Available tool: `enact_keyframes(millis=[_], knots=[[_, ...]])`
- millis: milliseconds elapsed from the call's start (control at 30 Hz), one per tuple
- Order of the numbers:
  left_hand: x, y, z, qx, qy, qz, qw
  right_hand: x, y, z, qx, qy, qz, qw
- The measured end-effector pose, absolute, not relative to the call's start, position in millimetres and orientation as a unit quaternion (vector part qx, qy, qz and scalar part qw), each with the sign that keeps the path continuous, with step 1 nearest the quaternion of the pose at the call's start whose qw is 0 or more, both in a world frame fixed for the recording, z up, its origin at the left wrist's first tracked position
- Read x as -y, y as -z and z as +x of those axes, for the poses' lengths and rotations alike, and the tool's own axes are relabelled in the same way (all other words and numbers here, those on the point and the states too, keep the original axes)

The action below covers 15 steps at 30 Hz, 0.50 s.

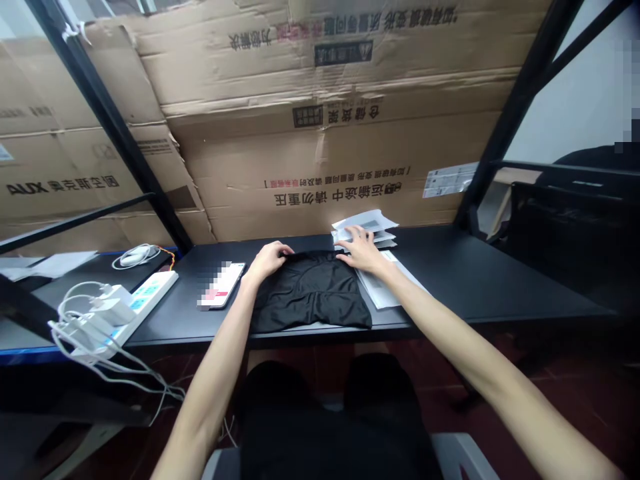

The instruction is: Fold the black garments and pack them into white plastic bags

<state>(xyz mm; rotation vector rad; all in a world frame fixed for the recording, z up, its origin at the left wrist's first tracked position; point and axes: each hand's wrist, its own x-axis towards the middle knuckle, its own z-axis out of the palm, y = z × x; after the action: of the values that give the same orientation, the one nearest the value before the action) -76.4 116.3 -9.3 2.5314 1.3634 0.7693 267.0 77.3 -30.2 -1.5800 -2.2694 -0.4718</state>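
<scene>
A black garment (311, 293) lies flat on the black table (450, 273) in front of me. My left hand (269, 259) is closed in a pinch on its far left corner. My right hand (361, 249) rests with fingers spread at the garment's far right corner, partly on a stack of clear plastic bags (365, 225). Another flat clear bag (385, 287) lies under my right wrist, right of the garment.
A phone (221, 285) lies left of the garment. Further left is a white power strip (145, 300) with chargers and cables (95, 320). Flattened cardboard boxes (320, 133) form the back wall between black shelf posts (505, 127). My lap is below the table edge.
</scene>
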Motion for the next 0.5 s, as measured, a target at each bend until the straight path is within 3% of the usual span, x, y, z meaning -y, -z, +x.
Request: enact_keyframes(millis=[500], knots=[[-91, 10, -80, -0.408, -0.321, 0.846, 0.119, -78, 30, 262, 0.803, 0.121, -0.559, 0.169]])
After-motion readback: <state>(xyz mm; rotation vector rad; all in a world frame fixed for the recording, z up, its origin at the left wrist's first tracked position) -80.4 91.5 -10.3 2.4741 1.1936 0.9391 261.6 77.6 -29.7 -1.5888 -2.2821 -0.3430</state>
